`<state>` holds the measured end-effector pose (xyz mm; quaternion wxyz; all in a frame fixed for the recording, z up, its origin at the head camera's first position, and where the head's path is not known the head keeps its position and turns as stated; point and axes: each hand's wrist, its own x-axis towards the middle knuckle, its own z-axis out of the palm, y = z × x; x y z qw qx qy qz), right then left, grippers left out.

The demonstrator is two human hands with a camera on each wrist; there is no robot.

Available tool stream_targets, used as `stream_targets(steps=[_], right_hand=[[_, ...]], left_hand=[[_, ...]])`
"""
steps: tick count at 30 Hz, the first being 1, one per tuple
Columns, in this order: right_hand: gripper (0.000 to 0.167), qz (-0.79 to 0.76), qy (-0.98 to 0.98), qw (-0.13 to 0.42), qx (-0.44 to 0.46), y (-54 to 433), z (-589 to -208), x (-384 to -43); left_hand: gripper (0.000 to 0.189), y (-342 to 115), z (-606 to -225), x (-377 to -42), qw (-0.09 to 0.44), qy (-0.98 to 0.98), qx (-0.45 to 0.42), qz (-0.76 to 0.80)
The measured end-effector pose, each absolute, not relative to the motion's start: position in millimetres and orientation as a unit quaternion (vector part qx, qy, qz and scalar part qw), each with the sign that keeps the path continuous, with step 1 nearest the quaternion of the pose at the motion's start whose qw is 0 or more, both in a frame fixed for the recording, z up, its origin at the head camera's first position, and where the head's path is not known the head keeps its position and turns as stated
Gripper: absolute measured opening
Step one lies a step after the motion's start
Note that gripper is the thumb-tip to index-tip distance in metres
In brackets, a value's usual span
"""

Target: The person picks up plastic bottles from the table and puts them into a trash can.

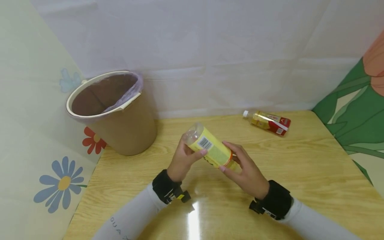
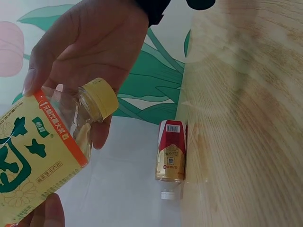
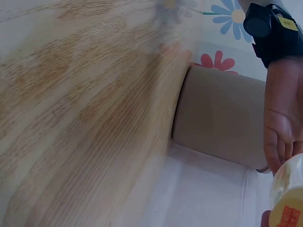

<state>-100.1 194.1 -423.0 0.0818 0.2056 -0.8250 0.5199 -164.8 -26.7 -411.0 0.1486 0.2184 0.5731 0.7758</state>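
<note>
A clear plastic bottle (image 1: 214, 150) with a yellow label is held tilted above the table between both hands. My left hand (image 1: 181, 160) grips it near its base, thumb across the label. Around the neck end, my right hand (image 1: 247, 170) holds it with thumb and fingers on opposite sides. The left wrist view shows the yellow cap (image 2: 102, 98) on the bottle and green characters on the label. In the right wrist view only the capped end (image 3: 289, 210) appears, at the lower right corner.
A brown bin (image 1: 132, 130) with a pale rim and a purple liner bag stands at the back left. At the back right of the wooden table (image 1: 300, 176) lies a red and gold labelled bottle (image 1: 268, 122) with a white cap. A white sheet hangs behind.
</note>
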Motion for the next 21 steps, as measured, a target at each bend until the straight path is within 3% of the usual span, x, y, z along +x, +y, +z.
stream_targets(steps=[12, 16, 21], right_hand=[[0.074, 0.445, -0.854, 0.13, 0.237, 208.4, -426.3, -116.2], [0.071, 0.399, -0.88, 0.148, 0.211, 229.3, -428.8, -130.1], [0.07, 0.362, -0.913, 0.123, 0.14, 270.6, -428.6, -152.2]], left_hand=[[0.074, -40.9, -394.3, -174.9, 0.088, 0.584, 0.23, 0.774], [0.076, -57.5, -375.9, -184.0, 0.036, 0.586, 0.242, 0.772], [0.078, -87.3, -341.8, -194.5, -0.056, 0.589, 0.236, 0.771]])
